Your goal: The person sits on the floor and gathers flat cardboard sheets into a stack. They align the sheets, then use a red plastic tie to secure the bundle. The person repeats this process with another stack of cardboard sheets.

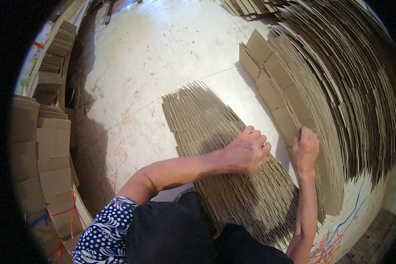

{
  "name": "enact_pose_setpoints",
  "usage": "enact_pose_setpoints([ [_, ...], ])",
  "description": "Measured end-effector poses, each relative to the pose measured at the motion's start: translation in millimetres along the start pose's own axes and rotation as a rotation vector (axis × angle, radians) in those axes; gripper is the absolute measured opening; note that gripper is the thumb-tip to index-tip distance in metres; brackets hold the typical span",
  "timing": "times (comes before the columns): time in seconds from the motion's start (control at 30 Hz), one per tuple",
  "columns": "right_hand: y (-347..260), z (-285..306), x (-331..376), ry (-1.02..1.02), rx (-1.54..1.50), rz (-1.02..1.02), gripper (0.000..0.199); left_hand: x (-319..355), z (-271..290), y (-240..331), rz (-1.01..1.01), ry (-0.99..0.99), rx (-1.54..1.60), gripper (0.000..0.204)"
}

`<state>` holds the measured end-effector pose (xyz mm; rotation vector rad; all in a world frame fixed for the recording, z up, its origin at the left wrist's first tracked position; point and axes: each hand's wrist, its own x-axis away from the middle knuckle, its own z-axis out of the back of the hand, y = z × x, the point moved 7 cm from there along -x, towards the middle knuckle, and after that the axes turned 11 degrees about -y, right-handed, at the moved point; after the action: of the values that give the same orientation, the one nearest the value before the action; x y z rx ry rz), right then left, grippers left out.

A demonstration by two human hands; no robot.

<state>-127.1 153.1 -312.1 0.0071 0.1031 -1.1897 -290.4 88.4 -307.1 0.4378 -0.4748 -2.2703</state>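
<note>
From the head view, the left hand (247,152) pressed flat, fingers together, on the fanned cardboard stack (224,167) lying mid-floor. The right hand (304,149) was clamped on the edge of a sheet in the big pile (339,110) just beside it. Open floor (163,53) stretched ahead; more stacks (48,141) lined the left wall.

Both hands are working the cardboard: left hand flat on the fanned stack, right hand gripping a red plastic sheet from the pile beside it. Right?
Not quite. In the head view the right hand grips a brown cardboard sheet, not red plastic. The rest holds: the left hand rests on the fanned stack.
</note>
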Motion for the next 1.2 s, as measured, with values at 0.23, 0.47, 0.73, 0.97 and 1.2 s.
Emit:
enact_pose_setpoints([
  [0.23, 5, 4, -28, -0.088, -0.21, -0.044, 0.031, -1, -1, 1, 0.003, -0.019, -0.017, 0.028],
  [0.47, 10, 0, -51, -0.128, 0.066, -0.155, 0.034, -3, -3, -1, 0.006, -0.052, 0.007, 0.028],
  [0.73, 0, 2, -44, 0.01, 0.125, -0.046, 0.04, -3, -2, 0, 0.011, -0.045, -0.011, 0.029],
  [0.97, -3, -5, -45, -0.086, -0.061, -0.039, 0.041, -3, 1, 0, 0.016, -0.065, 0.003, 0.028],
  [1.2, 5, -6, -47, -0.123, -0.262, -0.029, 0.06, -3, -1, 1, 0.009, -0.044, 0.003, 0.027],
])
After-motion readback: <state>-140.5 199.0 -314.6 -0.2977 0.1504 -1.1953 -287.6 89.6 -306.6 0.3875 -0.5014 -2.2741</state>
